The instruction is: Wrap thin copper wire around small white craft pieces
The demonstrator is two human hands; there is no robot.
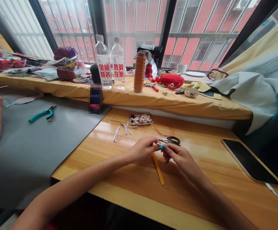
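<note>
White and slim, a small piece (159, 144) sits pinched by the left hand (143, 149) and right hand (178, 157) above the wooden table (129, 183), presumably since something so tiny needs steadying from both sides. Scissors (169, 140) and a bead box (140, 123) lie beyond, seemingly for easy reach.

Small whitish piece (159, 144), mostly covered, pinched in fingers (164, 147), raised above wooden tabletop (129, 180); exact shape unclear.
</note>
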